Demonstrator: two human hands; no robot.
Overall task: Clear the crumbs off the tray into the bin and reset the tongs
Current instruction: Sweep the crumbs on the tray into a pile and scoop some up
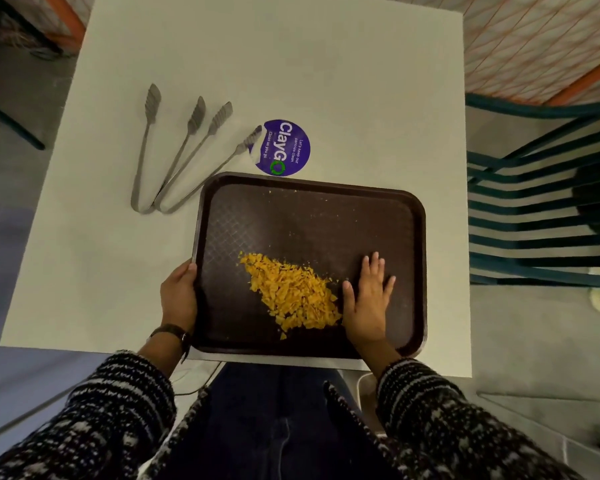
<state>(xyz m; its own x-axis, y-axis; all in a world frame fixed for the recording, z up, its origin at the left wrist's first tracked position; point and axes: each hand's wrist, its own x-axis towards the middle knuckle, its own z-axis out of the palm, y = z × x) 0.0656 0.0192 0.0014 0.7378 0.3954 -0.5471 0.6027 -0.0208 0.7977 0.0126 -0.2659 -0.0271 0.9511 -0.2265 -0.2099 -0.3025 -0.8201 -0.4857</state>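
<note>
The brown tray [309,216] sits on the white surface [257,64] at its near edge, a little toward the near right corner, with its near rim overhanging slightly. The crumbs [291,292] are still on it, gathered into one orange heap in the tray's near half; only a few specks remain scattered toward its far edge. So the gathering looks largely done, but nothing has gone into a bin, and no bin can be picked out with any certainty.

The left hand [178,296] has its grip closed around the tray's left rim, steadying it. The right hand [369,299] lies flat and open on the tray floor, fingers spread, its inner edge touching the right side of the heap; it holds nothing.

Two pairs of metal tongs [174,157] lie spread open on the surface toward its left edge, just beyond the tray's far left corner, one tip resting on a round purple sticker [284,150]. They look untouched; resetting them is still to come.
</note>
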